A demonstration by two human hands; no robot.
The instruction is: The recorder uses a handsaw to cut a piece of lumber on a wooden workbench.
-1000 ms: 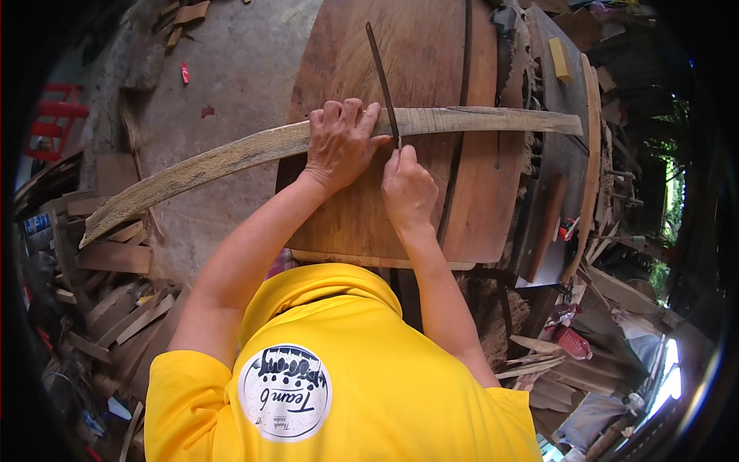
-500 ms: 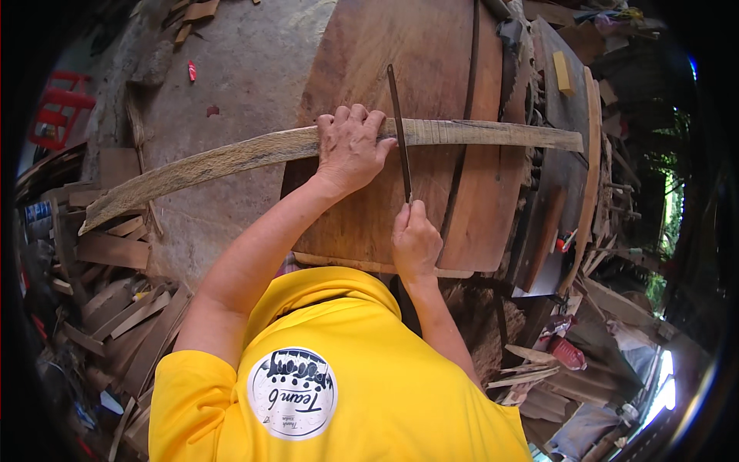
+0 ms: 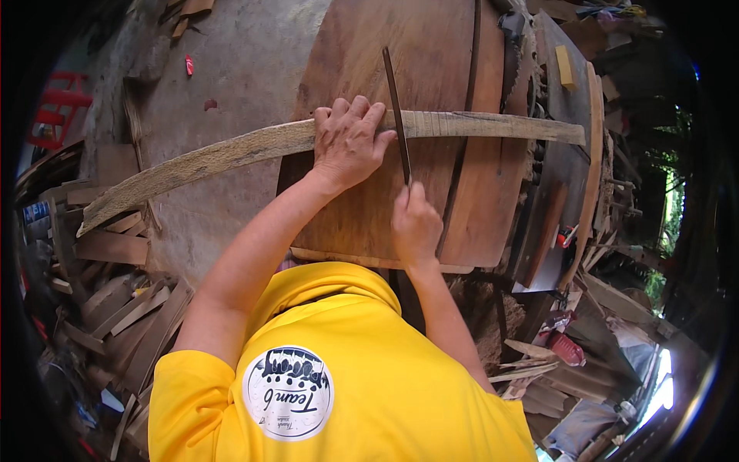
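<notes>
A long, slightly curved wooden strip [image 3: 215, 157] lies crosswise over the brown wooden boards, with pencil-like lines and rough grain on its face. My left hand [image 3: 350, 146] is closed over the strip near its middle, fingers on the far edge and thumb toward the right. In my right hand [image 3: 417, 225] is the near end of a thin dark file [image 3: 395, 96], gripped in the closed fingers. The file crosses the strip just right of my left thumb, its tip pointing away from me. Its underside is hidden, so the contact cannot be seen.
Brown boards [image 3: 354, 215] form the work surface beside a grey slab [image 3: 223, 85]. Wood offcuts [image 3: 115, 246] are heaped at the left. A yellow block [image 3: 565, 68] sits at the far right, and a red plastic stool [image 3: 60, 112] stands far left.
My right hand has pushed the file away from me across the strip, so its tip reaches farther. My left hand still holds the strip in nearly the same place.
</notes>
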